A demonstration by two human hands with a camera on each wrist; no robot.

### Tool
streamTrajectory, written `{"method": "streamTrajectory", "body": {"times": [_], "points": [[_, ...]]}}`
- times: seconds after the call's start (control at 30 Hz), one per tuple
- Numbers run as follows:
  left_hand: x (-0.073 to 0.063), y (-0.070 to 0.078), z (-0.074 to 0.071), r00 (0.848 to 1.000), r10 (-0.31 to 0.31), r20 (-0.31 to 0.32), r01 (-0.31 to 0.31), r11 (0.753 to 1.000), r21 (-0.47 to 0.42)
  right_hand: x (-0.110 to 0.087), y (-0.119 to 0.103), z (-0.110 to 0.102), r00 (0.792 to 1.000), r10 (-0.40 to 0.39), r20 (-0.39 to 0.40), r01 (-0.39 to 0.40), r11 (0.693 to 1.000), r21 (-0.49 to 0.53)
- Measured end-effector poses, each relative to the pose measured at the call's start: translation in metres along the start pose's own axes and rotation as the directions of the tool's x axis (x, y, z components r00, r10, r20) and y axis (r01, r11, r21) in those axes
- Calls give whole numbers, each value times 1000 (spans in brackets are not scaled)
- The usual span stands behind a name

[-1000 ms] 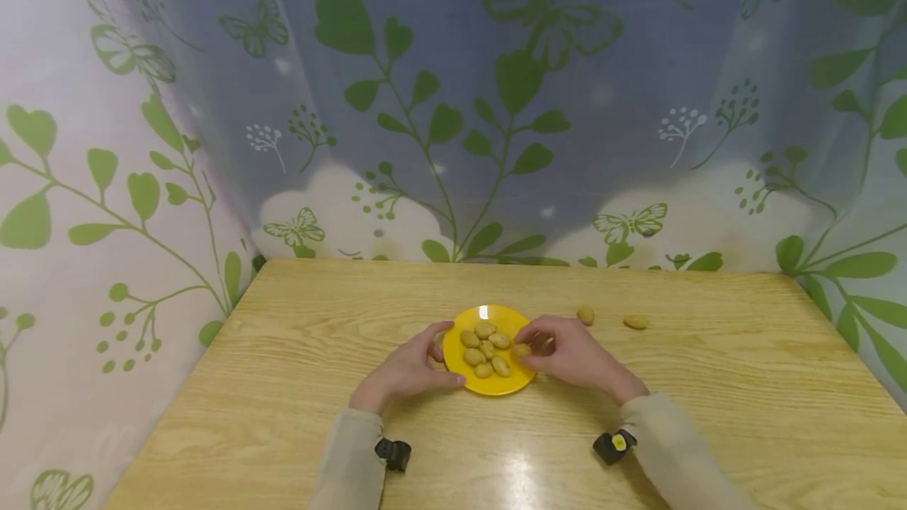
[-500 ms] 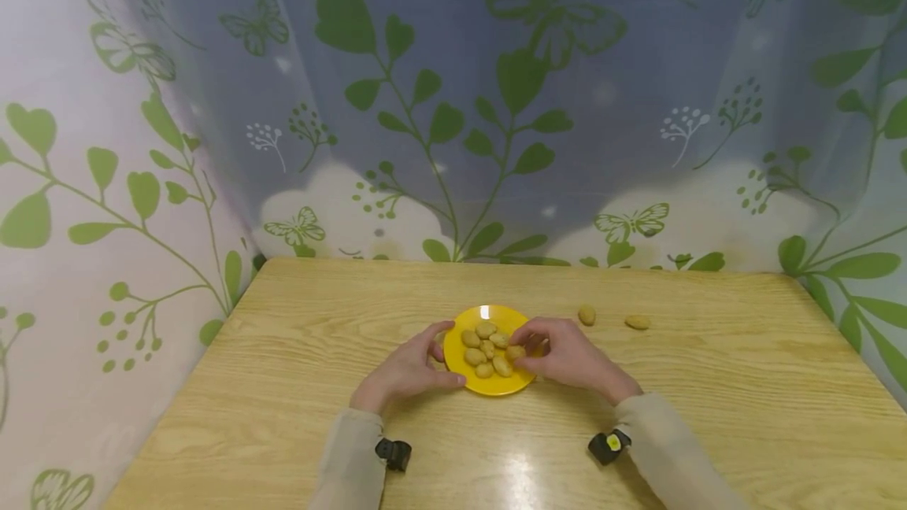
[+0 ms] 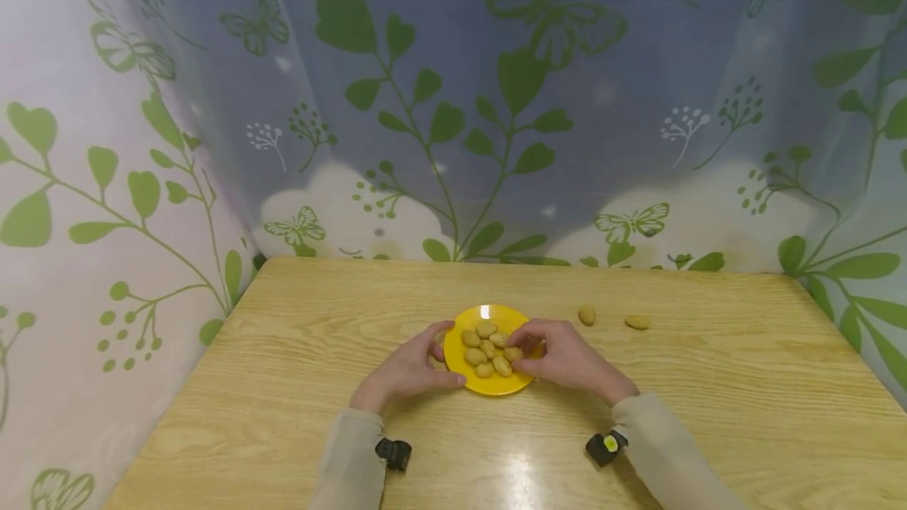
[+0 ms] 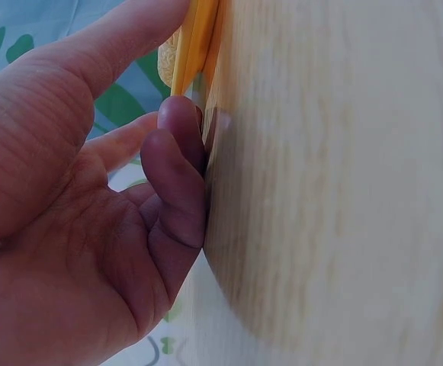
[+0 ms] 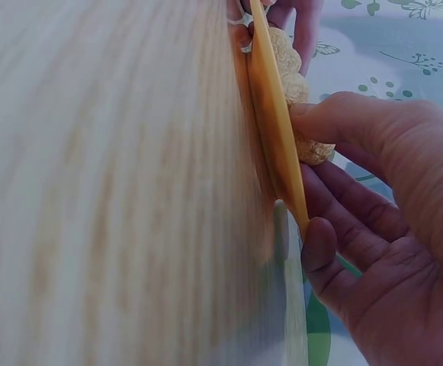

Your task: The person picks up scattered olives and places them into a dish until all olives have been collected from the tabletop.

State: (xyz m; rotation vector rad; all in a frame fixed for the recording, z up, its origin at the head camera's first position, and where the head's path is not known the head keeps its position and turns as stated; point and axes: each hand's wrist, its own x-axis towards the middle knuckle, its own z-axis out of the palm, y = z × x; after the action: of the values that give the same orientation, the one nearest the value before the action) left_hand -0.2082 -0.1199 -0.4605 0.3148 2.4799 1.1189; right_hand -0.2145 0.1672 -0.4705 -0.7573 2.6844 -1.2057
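A round yellow plate [image 3: 520, 386] lies on the table with several tan, rough-skinned, walnut-like pieces [image 3: 475, 356] clustered on it. My left hand [image 3: 404, 372] holds the plate's left side, thumb at the near rim and index finger at the far rim. In the left wrist view, its other fingers [image 4: 175, 183] are bent beside the plate's edge. My right hand [image 3: 567, 356] reaches over the right rim and pinches one walnut-like piece [image 5: 315, 151] between thumb and fingers, low over the plate, beside the others. Its little finger touches the plate's edge in the right wrist view.
Two more tan pieces lie on the wooden table [image 3: 283, 415] beyond my right hand: a rounder one [image 3: 586, 315] and a longer one [image 3: 637, 322]. A leaf-and-butterfly patterned curtain [image 3: 453, 140] hangs behind the table and along its sides.
My right hand has moved slightly left, bringing the pinched piece from the plate's right edge in against the cluster. The left hand and the plate have stayed put.
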Motion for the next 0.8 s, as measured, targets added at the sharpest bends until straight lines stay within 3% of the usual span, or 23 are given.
{"method": "streamTrajectory", "body": {"times": [0.8], "points": [[1, 0, 0, 1000, 5, -2, -5, 1000, 0, -6, -1, -7, 1000, 18, -15, -18, 999, 31]]}}
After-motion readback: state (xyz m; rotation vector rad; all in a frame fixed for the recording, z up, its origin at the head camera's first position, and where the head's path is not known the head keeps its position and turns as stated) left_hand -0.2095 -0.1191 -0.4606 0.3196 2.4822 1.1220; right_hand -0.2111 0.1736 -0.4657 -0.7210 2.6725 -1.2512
